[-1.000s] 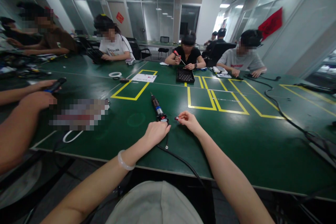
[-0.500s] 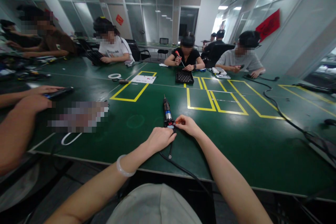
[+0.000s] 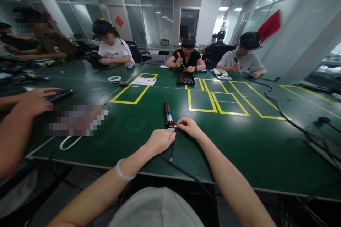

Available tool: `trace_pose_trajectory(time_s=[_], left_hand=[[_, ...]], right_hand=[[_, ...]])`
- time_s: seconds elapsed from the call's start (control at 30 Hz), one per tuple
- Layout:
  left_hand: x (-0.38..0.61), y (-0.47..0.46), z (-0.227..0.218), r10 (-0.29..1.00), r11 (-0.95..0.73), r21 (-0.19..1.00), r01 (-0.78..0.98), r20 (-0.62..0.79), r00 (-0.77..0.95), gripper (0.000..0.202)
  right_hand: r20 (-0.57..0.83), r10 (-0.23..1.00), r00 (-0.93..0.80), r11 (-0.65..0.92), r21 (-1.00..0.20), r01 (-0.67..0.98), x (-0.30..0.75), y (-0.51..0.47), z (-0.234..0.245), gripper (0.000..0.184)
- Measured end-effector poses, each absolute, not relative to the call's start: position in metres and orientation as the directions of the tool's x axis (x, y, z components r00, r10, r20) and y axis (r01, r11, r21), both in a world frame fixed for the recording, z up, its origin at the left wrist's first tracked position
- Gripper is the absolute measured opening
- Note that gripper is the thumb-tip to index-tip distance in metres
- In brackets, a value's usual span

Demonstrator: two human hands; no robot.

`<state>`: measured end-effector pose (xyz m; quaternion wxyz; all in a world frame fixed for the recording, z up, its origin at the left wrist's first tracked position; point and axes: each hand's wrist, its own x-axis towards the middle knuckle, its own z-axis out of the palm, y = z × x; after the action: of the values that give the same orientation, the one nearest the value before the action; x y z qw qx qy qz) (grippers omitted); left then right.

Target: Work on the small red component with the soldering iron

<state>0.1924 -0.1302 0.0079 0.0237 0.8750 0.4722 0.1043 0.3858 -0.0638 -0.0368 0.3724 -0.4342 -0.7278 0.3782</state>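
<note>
An electric screwdriver [image 3: 168, 115] lies on the green table with its bit pointing away from me. Its rear end looks opened up, showing small red and pale parts. My left hand [image 3: 161, 139] is closed over that rear end, fingers partly hidden behind the hand. At the right side of the same end, my right hand [image 3: 189, 127] pinches a small part, perhaps a wire; it is too small to name. A black cable [image 3: 183, 171] runs from under my left hand over the table edge, and a thin lead with a ring terminal [image 3: 171, 159] lies beside it.
Yellow tape outlines [image 3: 202, 110] mark the table ahead. A co-worker's hands [image 3: 32, 101] rest by a dark device at left, near a blurred pouch [image 3: 77, 118]. Across the table, a person holds a red screwdriver [image 3: 179, 56] over a black tray [image 3: 185, 78]. Cables [image 3: 279, 104] cross the right side.
My hands stay at the screwdriver's rear end, the right fingers still pinched there. The view shifts slightly. Across at right, a person's hand has raised a dark tool.
</note>
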Motion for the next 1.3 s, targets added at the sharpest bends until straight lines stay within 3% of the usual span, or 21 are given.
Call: trace_pose_trajectory(time_s=[0.13, 0.27, 0.43, 0.57, 0.77, 1.3], left_hand=[[0.188, -0.119, 0.016, 0.879, -0.459, 0.221, 0.860, 0.254, 0.404, 0.038], [0.192, -0.094, 0.017, 0.818, -0.543, 0.222, 0.810, 0.359, 0.450, 0.028], [0.204, -0.074, 0.001, 0.836, -0.536, 0.185, 0.823, 0.251, 0.488, 0.026], [0.206, -0.080, -0.003, 0.881, -0.449, 0.160, 0.879, 0.242, 0.406, 0.022], [0.185, -0.089, 0.008, 0.885, -0.449, 0.167, 0.878, 0.222, 0.410, 0.019], [-0.007, -0.040, 0.021, 0.957, -0.290, 0.069, 0.955, -0.001, 0.291, 0.036]], right_hand=[[0.236, 0.894, -0.382, 0.374, -0.862, 0.343, 0.387, -0.063, -0.035, 0.015], [0.246, 0.880, -0.407, 0.392, -0.859, 0.328, 0.387, -0.062, -0.036, 0.023], [0.248, 0.878, -0.410, 0.411, -0.830, 0.378, 0.387, -0.060, -0.039, 0.029], [0.256, 0.883, -0.394, 0.399, -0.851, 0.342, 0.387, -0.060, -0.040, 0.030], [0.213, 0.899, -0.382, 0.338, -0.893, 0.297, 0.385, -0.063, -0.038, 0.022], [0.186, 0.896, -0.402, 0.328, -0.889, 0.320, 0.387, -0.066, -0.035, 0.017]])
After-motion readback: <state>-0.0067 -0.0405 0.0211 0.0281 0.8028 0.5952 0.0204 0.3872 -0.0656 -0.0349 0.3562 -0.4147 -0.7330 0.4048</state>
